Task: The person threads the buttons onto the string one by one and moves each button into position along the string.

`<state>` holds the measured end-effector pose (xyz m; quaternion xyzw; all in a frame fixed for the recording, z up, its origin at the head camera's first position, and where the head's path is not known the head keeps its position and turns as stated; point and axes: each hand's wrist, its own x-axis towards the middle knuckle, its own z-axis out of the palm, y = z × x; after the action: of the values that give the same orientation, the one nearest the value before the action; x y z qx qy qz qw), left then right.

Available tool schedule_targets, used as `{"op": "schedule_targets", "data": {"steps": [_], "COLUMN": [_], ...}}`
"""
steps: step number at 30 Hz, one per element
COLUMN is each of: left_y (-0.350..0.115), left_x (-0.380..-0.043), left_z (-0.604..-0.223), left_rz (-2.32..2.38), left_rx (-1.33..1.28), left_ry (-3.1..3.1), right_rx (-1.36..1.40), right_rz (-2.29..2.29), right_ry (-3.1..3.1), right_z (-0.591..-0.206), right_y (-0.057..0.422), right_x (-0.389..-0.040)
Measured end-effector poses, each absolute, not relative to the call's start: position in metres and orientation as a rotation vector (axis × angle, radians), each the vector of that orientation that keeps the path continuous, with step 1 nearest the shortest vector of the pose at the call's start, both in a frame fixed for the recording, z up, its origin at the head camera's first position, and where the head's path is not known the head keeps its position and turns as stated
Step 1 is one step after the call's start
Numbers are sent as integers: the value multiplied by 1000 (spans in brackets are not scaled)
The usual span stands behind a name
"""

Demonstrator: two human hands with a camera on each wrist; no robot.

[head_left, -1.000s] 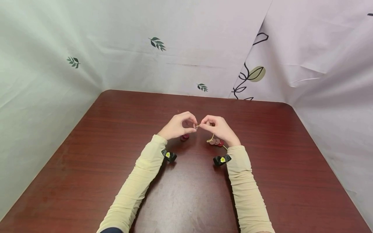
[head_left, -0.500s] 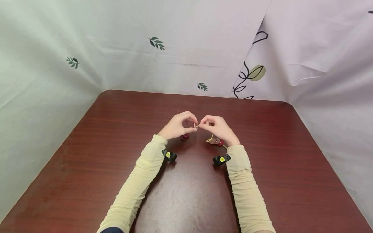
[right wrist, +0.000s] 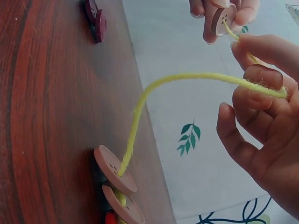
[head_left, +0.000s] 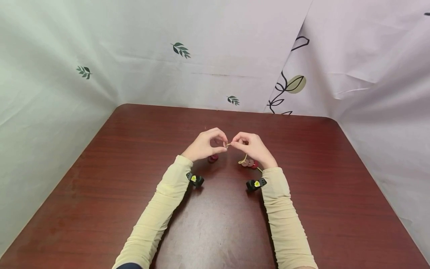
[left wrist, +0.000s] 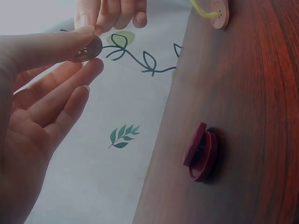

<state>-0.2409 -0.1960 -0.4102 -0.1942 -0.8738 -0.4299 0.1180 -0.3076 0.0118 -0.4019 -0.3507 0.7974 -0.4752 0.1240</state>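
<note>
My left hand (head_left: 204,145) pinches a pinkish four-hole button (right wrist: 225,19) by its edges, raised over the table. Facing it, my right hand (head_left: 251,148) pinches yellow yarn (right wrist: 187,76) between thumb and forefinger near the button's face. In the right wrist view the yarn's tip sits at one of the button's holes. From the right hand the yarn loops down through two pinkish buttons (right wrist: 113,169) and a red button (right wrist: 110,217) lying on the table. In the left wrist view, backlight darkens the held button (left wrist: 88,50).
Two maroon buttons (left wrist: 201,154) lie overlapping on the reddish-brown wooden table (head_left: 100,194), below my left hand. A white cloth (head_left: 215,67) with leaf prints hangs behind the table and along its sides. Each wrist wears a black camera (head_left: 197,181) on a strap.
My right hand came slightly nearer the held button, then drew back a little to the right with the yarn. The left hand stays almost still, holding the button.
</note>
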Motion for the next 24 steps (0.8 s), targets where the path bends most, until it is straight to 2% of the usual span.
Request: {"op": "schedule_targets", "data": {"steps": [24], "left_y": [-194], "left_x": [-240], "left_z": [-408], "left_rz": [-1274], "left_rx": [-575], "left_ry": [-2577], "right_rx": [-1041], "right_rz": [-1339], "right_ry": [2286], "right_z": [-403], "right_y": [9], "right_x": [-307]}}
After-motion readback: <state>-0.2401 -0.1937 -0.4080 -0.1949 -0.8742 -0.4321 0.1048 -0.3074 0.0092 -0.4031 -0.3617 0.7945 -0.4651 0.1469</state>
